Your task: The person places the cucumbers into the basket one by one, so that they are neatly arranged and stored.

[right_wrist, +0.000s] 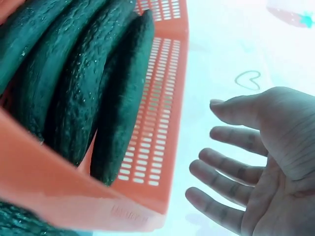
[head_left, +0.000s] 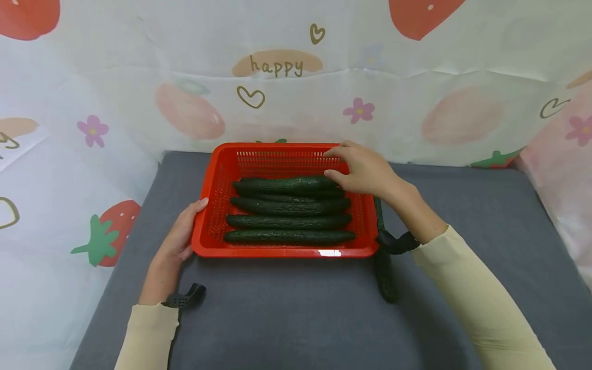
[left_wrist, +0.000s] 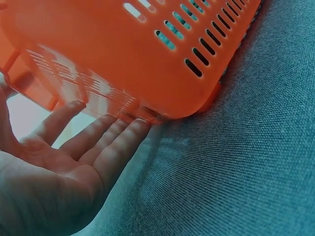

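A red plastic basket with slotted walls stands on the table. Several dark green cucumbers lie crosswise in it, side by side; the one at the back rests partly on its neighbour. At the basket's left side, my left hand holds the wall, thumb at the rim and fingers against the outside. Over the back right corner hovers my right hand, fingers spread and loosely bent, holding nothing. Another cucumber lies on the table along the basket's right side, partly hidden by the right wrist strap.
Grey cloth covers the table. Behind and to the left hangs a pale curtain printed with strawberries, hearts and flowers, close to the basket's back edge. Dark straps circle both wrists.
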Demonstrator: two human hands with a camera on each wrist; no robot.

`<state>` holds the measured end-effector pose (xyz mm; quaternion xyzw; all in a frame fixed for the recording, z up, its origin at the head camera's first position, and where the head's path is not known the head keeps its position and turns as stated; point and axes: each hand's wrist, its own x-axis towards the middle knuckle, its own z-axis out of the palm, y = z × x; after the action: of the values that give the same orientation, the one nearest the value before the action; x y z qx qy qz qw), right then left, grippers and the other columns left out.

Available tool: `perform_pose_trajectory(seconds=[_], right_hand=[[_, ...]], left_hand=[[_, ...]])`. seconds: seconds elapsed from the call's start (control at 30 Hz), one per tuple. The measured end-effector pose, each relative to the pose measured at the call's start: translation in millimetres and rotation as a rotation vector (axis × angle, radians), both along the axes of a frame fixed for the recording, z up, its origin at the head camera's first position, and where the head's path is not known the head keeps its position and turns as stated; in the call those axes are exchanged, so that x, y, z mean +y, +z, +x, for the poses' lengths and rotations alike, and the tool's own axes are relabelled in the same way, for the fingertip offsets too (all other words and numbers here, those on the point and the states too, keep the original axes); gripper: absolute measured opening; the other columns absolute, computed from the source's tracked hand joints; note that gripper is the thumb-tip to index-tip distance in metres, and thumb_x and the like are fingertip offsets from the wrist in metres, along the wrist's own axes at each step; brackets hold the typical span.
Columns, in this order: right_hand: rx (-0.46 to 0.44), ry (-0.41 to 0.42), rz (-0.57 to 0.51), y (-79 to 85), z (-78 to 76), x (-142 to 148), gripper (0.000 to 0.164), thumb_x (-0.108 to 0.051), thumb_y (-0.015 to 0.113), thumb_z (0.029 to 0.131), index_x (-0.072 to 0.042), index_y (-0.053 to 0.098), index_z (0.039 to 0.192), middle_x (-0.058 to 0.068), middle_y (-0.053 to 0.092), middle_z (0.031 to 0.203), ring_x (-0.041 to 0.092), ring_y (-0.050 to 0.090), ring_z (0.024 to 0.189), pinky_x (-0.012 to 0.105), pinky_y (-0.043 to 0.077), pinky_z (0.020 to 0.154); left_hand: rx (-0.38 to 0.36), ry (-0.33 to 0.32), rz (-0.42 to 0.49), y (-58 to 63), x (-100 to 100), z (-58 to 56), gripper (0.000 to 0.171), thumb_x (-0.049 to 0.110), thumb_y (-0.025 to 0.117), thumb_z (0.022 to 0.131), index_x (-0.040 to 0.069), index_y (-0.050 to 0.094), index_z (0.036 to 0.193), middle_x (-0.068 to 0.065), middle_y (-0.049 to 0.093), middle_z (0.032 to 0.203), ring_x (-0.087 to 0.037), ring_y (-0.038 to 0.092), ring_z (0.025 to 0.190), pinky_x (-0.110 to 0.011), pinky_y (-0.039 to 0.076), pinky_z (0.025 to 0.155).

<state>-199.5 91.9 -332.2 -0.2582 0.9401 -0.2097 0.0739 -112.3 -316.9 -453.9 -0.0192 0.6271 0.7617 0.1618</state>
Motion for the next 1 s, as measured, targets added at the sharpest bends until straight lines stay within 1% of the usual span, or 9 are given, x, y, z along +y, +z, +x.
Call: perform_pose_trajectory(seconds=[0.13, 0.33, 0.4, 0.57, 0.63, 0.73, 0.8, 0.9, 1.0], right_hand=[[-0.005, -0.031, -0.02, -2.3, 3.4, 10.0, 0.049, -0.028, 0.068, 0.103, -0.007, 0.059, 0.147, 0.02, 0.058, 0.15, 0.038, 0.063, 0.126, 0.059, 0.055, 0.103], [0.001, -0.089, -0.065, -8.3, 9.2, 29.4, 0.046, -0.026, 0.067, 0.103, -0.006, 0.061, 0.145, 0.021, 0.062, 0.138, 0.037, 0.063, 0.117, 0.057, 0.057, 0.092], [0.003, -0.11, -0.083, -11.1, 12.1, 36.1, 0.046, -0.026, 0.067, 0.103, -0.006, 0.061, 0.144, 0.021, 0.061, 0.139, 0.037, 0.063, 0.116, 0.057, 0.056, 0.091], [-0.009, -0.144, -0.115, -18.9, 17.7, 51.0, 0.047, -0.027, 0.065, 0.105, -0.005, 0.06, 0.145, 0.022, 0.059, 0.143, 0.038, 0.06, 0.12, 0.059, 0.053, 0.096], [-0.022, -0.16, -0.119, -21.8, 19.3, 56.1, 0.047, -0.027, 0.064, 0.105, -0.005, 0.059, 0.147, 0.022, 0.059, 0.142, 0.038, 0.06, 0.122, 0.059, 0.052, 0.096], [-0.04, -0.18, -0.126, -25.5, 22.3, 62.2, 0.048, -0.028, 0.063, 0.106, -0.006, 0.057, 0.149, 0.023, 0.058, 0.142, 0.039, 0.06, 0.125, 0.059, 0.052, 0.095], [-0.05, -0.192, -0.134, -28.0, 24.5, 66.0, 0.049, -0.029, 0.063, 0.107, -0.007, 0.056, 0.15, 0.024, 0.058, 0.144, 0.041, 0.06, 0.128, 0.06, 0.052, 0.097], [-0.065, -0.209, -0.148, -32.8, 27.8, 70.9, 0.051, -0.03, 0.062, 0.107, -0.006, 0.054, 0.151, 0.024, 0.056, 0.149, 0.043, 0.06, 0.131, 0.063, 0.052, 0.102], [-0.082, -0.233, -0.156, -39.0, 30.8, 75.6, 0.053, -0.031, 0.062, 0.107, -0.005, 0.053, 0.152, 0.023, 0.054, 0.153, 0.043, 0.06, 0.132, 0.064, 0.052, 0.102]], left_hand=[[-0.01, 0.0, -0.01, -0.5, 0.0, -0.2, 0.036, 0.044, 0.044, 0.113, 0.016, 0.048, 0.135, 0.009, 0.068, 0.115, -0.003, 0.07, 0.101, -0.021, 0.061, 0.088], [-0.016, 0.01, -0.005, -0.5, 1.1, -0.9, 0.037, 0.045, 0.045, 0.112, 0.017, 0.049, 0.136, 0.009, 0.071, 0.117, -0.003, 0.071, 0.102, -0.021, 0.061, 0.088], [-0.015, 0.011, -0.001, -0.4, 1.1, -0.9, 0.036, 0.044, 0.045, 0.113, 0.017, 0.049, 0.136, 0.009, 0.071, 0.116, -0.003, 0.072, 0.102, -0.021, 0.062, 0.088], [0.0, 0.002, 0.003, 0.1, 0.5, 0.0, 0.035, 0.043, 0.043, 0.114, 0.016, 0.05, 0.136, 0.009, 0.072, 0.116, -0.003, 0.072, 0.101, -0.022, 0.062, 0.087], [0.003, -0.001, 0.0, 0.2, 0.3, 0.2, 0.036, 0.043, 0.042, 0.114, 0.016, 0.05, 0.136, 0.009, 0.072, 0.117, -0.003, 0.072, 0.102, -0.022, 0.062, 0.087], [-0.001, 0.002, -0.009, 0.2, 0.2, -0.2, 0.036, 0.044, 0.043, 0.113, 0.017, 0.049, 0.137, 0.009, 0.072, 0.118, -0.003, 0.072, 0.103, -0.022, 0.062, 0.088], [-0.005, 0.005, -0.015, 0.2, 0.2, -0.3, 0.036, 0.045, 0.044, 0.113, 0.018, 0.049, 0.137, 0.01, 0.071, 0.118, -0.003, 0.072, 0.104, -0.021, 0.062, 0.088], [-0.011, 0.006, -0.019, -0.1, -0.5, -0.7, 0.037, 0.046, 0.044, 0.113, 0.018, 0.049, 0.136, 0.009, 0.071, 0.118, -0.002, 0.072, 0.103, -0.021, 0.062, 0.087], [-0.018, 0.008, -0.022, -0.2, -0.7, -1.0, 0.036, 0.046, 0.044, 0.113, 0.018, 0.049, 0.135, 0.01, 0.072, 0.117, -0.002, 0.073, 0.102, -0.021, 0.062, 0.087]])
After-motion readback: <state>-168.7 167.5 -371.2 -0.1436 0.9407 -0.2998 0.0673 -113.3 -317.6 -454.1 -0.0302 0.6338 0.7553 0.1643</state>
